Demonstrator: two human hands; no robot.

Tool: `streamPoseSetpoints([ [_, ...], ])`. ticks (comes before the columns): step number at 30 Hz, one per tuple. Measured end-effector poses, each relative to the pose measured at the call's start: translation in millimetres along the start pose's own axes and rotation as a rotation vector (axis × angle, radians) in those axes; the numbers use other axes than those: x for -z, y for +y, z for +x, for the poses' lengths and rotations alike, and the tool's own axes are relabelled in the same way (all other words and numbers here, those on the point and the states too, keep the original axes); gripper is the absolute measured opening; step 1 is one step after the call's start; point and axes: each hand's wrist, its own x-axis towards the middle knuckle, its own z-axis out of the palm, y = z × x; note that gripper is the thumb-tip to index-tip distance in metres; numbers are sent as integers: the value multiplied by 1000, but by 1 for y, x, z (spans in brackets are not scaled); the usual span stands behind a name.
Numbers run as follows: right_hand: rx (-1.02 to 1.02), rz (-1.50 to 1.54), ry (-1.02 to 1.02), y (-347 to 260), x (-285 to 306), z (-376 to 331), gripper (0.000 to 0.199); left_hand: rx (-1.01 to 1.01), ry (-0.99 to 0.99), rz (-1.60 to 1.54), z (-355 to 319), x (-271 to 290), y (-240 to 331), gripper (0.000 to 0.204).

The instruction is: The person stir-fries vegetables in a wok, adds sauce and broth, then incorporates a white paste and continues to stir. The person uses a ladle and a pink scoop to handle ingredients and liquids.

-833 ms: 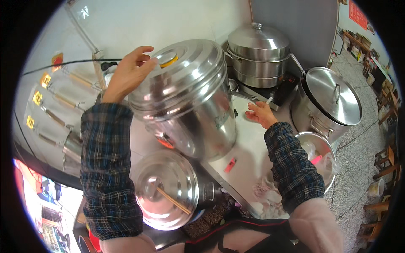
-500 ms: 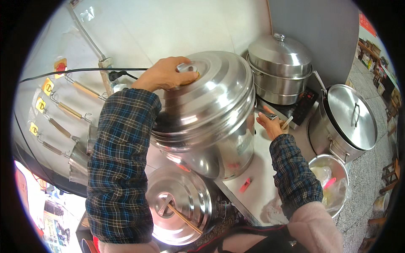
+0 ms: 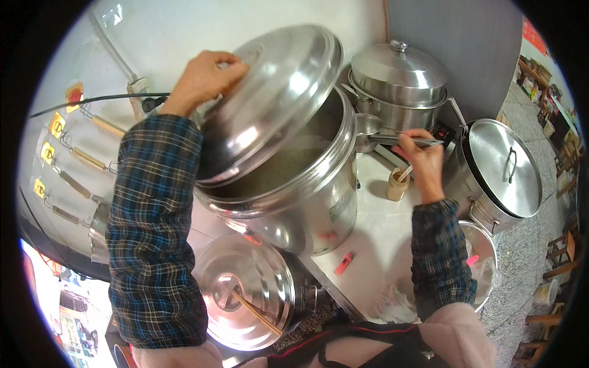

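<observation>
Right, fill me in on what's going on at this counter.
A person in plaid sleeves stands at a white counter crowded with steel pots. The left hand grips the big pot's lid by its top and holds it tilted up, so the large pot is open and a pale liquid shows inside. The right hand holds the long handle of a small ladle beside the pot's rim. The other pots nearby are lidded.

Left hand (image 3: pixel 205 80) raised high, arm extended up and forward, fingers curled over in a grip, palm down. Right hand (image 3: pixel 420 161) lower, forearm angled up, fingers pinched closed. Both sleeves plaid.
</observation>
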Motion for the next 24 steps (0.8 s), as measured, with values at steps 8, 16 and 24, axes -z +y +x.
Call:
streamPoseSetpoints([
  [8, 362, -207, 161, -146, 78, -109, 11, -35, 457, -791, -42, 61, -12, 39],
  [16, 907, -411, -235, -229, 60, -100, 16, -363, 585, -1855, -158, 40, -55, 28],
  [24, 904, -600, -856, -221, -73, -75, 10, -335, 835, -2306, -340, 25, -109, 46],
])
